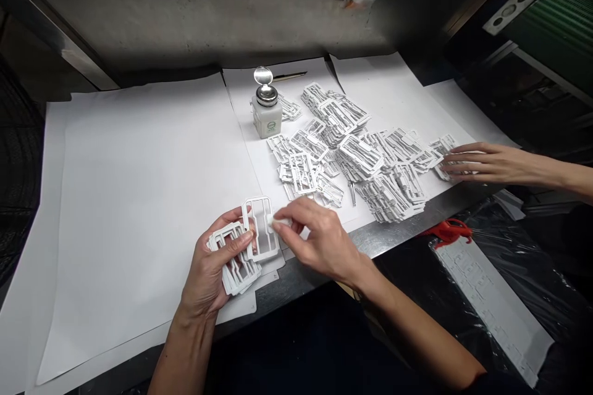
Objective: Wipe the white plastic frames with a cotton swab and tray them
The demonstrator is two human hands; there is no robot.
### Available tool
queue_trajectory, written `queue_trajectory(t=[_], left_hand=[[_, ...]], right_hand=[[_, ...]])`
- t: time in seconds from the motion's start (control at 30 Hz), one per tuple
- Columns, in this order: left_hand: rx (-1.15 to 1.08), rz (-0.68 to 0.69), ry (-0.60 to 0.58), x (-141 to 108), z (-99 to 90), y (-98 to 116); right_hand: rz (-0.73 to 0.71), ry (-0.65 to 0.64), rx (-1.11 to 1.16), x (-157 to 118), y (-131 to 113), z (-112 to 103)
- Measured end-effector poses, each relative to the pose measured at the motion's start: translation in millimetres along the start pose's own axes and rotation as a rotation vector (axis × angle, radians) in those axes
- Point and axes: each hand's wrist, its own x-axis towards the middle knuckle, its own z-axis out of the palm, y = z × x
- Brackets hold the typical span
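Observation:
My left hand is closed around a stack of thin white plastic frames, with the thumb pressed on top. From the same hand a single white plastic frame stands out to the right, fanned away from the stack. Against the right edge of that single frame, my right hand pinches a small white piece between thumb and fingers. Most of this piece is hidden by the fingers, so its kind is unclear. Loose piles of similar frames lie just beyond my right hand.
A white pump dispenser bottle with a raised metal lid stands behind the piles. Tweezers and a dark pen-like tool lie on white paper sheets. Another person's hand touches frames at right. A red-handled tool is below.

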Motion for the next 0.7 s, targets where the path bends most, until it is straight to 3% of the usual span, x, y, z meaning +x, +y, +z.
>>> queue_trajectory(t=[0.17,0.3,0.4,0.6,0.7], left_hand=[[0.010,0.009,0.037,4,-1.9,0],[0.029,0.003,0.050,4,0.3,2],[0.020,-0.001,0.047,3,3.7,2],[-0.111,-0.051,0.032,6,5.6,-1],[-0.185,-0.083,0.074,8,5.6,-2]], right_hand=[[0.077,-0.234,0.032,-29,5,-5],[0.267,-0.181,0.118,-33,8,-1],[0.403,-0.161,0.332,-28,9,11],[0.439,-0.194,0.717,-22,10,15],[0.479,-0.299,0.815,-24,11,10]])
